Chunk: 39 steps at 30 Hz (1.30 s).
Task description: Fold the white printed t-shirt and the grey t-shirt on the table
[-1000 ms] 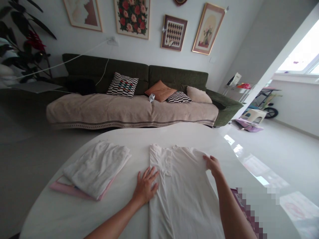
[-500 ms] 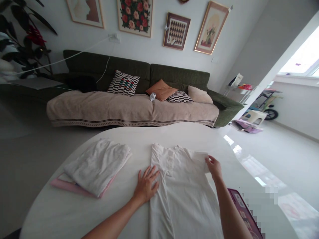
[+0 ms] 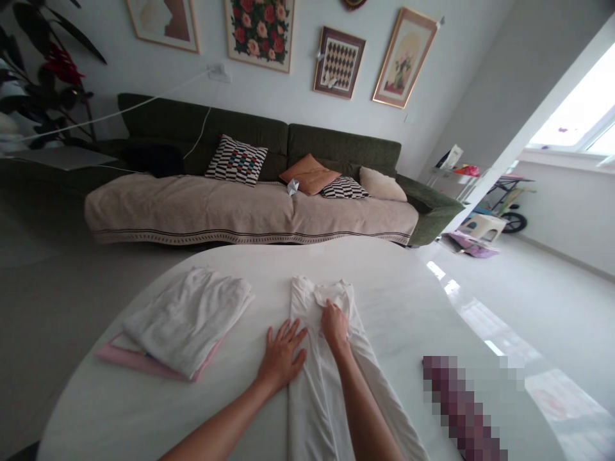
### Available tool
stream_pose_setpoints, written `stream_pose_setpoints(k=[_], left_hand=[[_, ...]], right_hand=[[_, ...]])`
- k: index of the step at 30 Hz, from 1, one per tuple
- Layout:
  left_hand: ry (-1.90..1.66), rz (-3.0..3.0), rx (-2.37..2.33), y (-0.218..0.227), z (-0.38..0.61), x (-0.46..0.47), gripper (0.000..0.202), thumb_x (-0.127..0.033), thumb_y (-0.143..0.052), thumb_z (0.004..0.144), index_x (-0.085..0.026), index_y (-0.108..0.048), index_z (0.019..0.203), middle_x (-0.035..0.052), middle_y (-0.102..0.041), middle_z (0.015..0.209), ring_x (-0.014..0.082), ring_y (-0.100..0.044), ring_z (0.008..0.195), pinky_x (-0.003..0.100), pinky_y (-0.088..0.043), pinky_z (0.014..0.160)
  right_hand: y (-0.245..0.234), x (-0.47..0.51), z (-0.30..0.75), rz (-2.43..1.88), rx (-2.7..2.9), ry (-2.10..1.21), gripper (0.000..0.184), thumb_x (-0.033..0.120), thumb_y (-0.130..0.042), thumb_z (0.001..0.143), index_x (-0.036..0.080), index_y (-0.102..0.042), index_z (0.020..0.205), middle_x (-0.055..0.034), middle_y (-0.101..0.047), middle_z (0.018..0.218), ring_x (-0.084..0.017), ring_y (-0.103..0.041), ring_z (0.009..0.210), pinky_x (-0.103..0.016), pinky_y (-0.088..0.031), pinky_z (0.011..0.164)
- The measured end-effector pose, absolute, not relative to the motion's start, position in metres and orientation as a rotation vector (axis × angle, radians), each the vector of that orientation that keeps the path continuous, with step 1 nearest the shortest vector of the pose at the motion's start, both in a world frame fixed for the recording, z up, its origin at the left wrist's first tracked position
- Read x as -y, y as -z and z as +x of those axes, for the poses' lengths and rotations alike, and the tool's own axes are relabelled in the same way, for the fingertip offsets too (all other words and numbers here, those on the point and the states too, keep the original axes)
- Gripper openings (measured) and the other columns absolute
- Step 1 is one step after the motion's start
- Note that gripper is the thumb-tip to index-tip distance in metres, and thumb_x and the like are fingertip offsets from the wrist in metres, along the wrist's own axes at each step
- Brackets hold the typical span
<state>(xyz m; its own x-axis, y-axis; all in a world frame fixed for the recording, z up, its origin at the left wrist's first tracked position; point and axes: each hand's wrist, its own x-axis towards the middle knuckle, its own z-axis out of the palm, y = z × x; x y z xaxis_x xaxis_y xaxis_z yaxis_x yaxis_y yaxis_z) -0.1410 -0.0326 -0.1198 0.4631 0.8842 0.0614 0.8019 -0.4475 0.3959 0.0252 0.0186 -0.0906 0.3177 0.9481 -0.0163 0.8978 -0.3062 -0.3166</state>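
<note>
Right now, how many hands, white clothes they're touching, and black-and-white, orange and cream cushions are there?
Left hand and right hand: 2
White garment they touch: 1
Black-and-white cushions: 2
Orange cushion: 1
Cream cushion: 1
Total: 7

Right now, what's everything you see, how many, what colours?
Thin cloth garment: 1, white, table centre.
Crumpled folded cloth: 1, pale grey, table's left.
Flat folded cloth: 1, pink, beneath crumpled one.
Smooth rounded table: 1, white, front.
Blurred item: 1, purplish, table's right.
Long fabric sofa: 1, dark green, back.
Soft throw: 1, beige, sofa seat.
Patterned cushions: 2, black and white, sofa.
Plain cushions: 2, orange and cream, sofa.
Rectangular framed pictures: 4, mixed, wall.
Leafy plant: 1, green and red, far left.
Smaller things: uncounted, mixed colours, sofa and right.
Left hand: 1, bare, flat on garment.
Right hand: 1, bare, at garment's top.
</note>
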Motion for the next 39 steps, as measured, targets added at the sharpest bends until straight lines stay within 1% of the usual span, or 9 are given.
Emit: stream_pose_setpoints(k=[7,11,14,18,21,27,32,36,39], left_hand=[[-0.389,2.400,-1.441,0.124,-0.140,0.032,0.050,-0.032,-0.042,0.087,-0.034,-0.039,0.137,0.0007,-0.032,0.151,0.0289,-0.025,0.138,0.063,-0.014,0.107],[-0.404,2.408,-1.444,0.124,-0.140,0.033,0.050,-0.031,-0.043,0.086,-0.033,-0.041,0.136,0.0004,-0.034,0.150,0.0286,-0.026,0.137,0.064,-0.015,0.107],[-0.425,2.417,-1.437,0.124,-0.139,0.033,0.050,-0.030,-0.045,0.085,-0.033,-0.042,0.135,0.0002,-0.036,0.149,0.0284,-0.028,0.137,0.063,-0.016,0.106],[-0.463,2.411,-1.427,0.124,-0.138,0.032,0.050,-0.027,-0.046,0.084,-0.033,-0.044,0.134,0.0009,-0.037,0.148,0.0289,-0.029,0.136,0.064,-0.017,0.106],[-0.504,2.395,-1.414,0.125,-0.139,0.032,0.049,-0.029,-0.045,0.086,-0.034,-0.044,0.134,0.0010,-0.037,0.148,0.0284,-0.030,0.136,0.063,-0.016,0.106],[-0.626,2.320,-1.439,0.116,-0.145,0.030,0.051,-0.034,-0.036,0.092,-0.026,-0.033,0.142,0.0078,-0.036,0.149,0.0263,-0.032,0.135,0.052,-0.025,0.107],[-0.640,2.364,-1.253,0.090,-0.137,0.065,0.044,-0.024,-0.032,0.093,-0.023,-0.045,0.135,0.0101,-0.051,0.137,0.0241,-0.044,0.128,0.053,-0.023,0.109],[-0.483,2.482,-0.805,0.078,-0.123,0.141,0.043,-0.036,-0.051,0.087,-0.028,-0.053,0.129,0.0039,-0.053,0.137,0.0210,-0.044,0.129,0.040,-0.031,0.109],[-0.283,2.492,-0.572,0.082,-0.119,0.190,0.056,-0.044,-0.059,0.080,-0.034,-0.046,0.133,0.0046,-0.039,0.147,0.0286,-0.028,0.137,0.055,-0.022,0.110]], right_hand=[[0.081,-0.017,0.007,-2.229,1.755,-0.304,0.030,0.034,-0.052,0.091,0.016,-0.055,0.115,-0.0057,-0.062,0.108,-0.017,-0.063,0.090,-0.038,-0.052,0.079],[0.071,0.016,0.016,-2.144,1.800,-0.323,0.031,0.030,-0.046,0.093,0.019,-0.051,0.122,-0.0039,-0.065,0.101,-0.014,-0.064,0.083,-0.028,-0.049,0.074],[0.068,0.078,0.050,-2.221,1.714,-0.288,0.021,0.028,-0.040,0.093,0.020,-0.058,0.100,-0.0026,-0.066,0.091,-0.012,-0.064,0.077,-0.022,-0.044,0.065],[0.080,0.178,0.091,-2.436,1.571,-0.250,0.016,0.029,-0.048,0.087,0.022,-0.052,0.073,-0.0028,-0.063,0.076,-0.018,-0.064,0.068,-0.026,-0.041,0.058],[0.093,0.224,0.096,-2.524,1.533,-0.228,0.010,0.029,-0.053,0.084,0.022,-0.050,0.077,-0.0050,-0.064,0.080,-0.021,-0.065,0.079,-0.027,-0.042,0.064],[0.098,0.237,0.093,-2.590,1.548,-0.182,0.016,0.019,-0.037,0.090,0.020,-0.053,0.087,-0.0079,-0.066,0.088,-0.021,-0.065,0.085,-0.028,-0.042,0.069],[0.091,0.242,0.096,-2.613,1.617,-0.147,0.017,0.010,-0.041,0.083,0.016,-0.056,0.088,-0.0111,-0.067,0.089,-0.025,-0.065,0.088,-0.029,-0.041,0.069],[0.077,0.244,0.100,-2.577,1.665,-0.170,0.026,0.005,-0.036,0.082,0.017,-0.057,0.090,-0.0096,-0.068,0.086,-0.023,-0.066,0.083,-0.028,-0.040,0.065],[0.063,0.243,0.092,-2.496,1.692,-0.191,0.027,0.010,-0.034,0.085,0.018,-0.057,0.096,-0.0097,-0.067,0.093,-0.022,-0.065,0.084,-0.028,-0.041,0.068]])
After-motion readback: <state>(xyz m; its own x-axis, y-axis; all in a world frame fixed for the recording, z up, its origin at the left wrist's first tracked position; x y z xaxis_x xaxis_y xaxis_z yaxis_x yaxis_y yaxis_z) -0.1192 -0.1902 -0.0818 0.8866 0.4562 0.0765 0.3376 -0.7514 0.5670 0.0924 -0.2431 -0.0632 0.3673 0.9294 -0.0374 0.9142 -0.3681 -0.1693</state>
